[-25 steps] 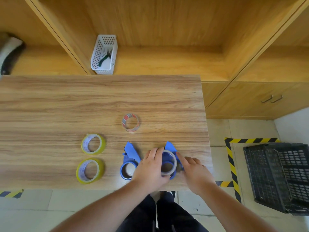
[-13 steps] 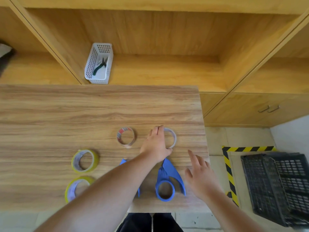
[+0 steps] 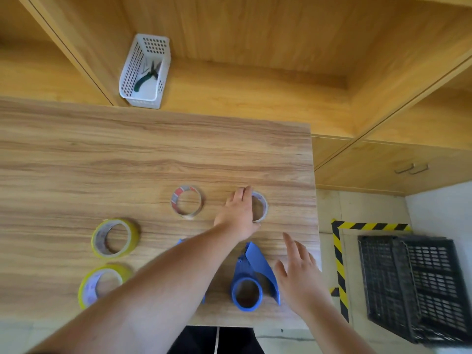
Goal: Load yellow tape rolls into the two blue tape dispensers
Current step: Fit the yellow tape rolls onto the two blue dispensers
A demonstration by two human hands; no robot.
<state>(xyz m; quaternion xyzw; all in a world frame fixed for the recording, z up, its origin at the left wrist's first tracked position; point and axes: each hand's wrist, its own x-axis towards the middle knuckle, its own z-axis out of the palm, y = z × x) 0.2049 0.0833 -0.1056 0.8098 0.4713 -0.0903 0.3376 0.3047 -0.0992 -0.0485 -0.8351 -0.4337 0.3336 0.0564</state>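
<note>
Two yellow tape rolls lie flat at the near left of the wooden table. One blue dispenser lies near the front edge with its hub bare. My left forearm hides most of the other blue dispenser. My left hand reaches past them, fingers and thumb closed around a nearly spent tape ring that rests on the table. My right hand hovers just right of the bare dispenser, fingers spread, holding nothing.
A second nearly spent ring with red and grey print lies left of my left hand. A white basket holding pliers stands on the shelf behind. Right of the table edge are striped floor tape and a black crate.
My left hand took the spent ring off the right dispenser and carried it farther onto the table. My right hand let go of that dispenser and opened.
</note>
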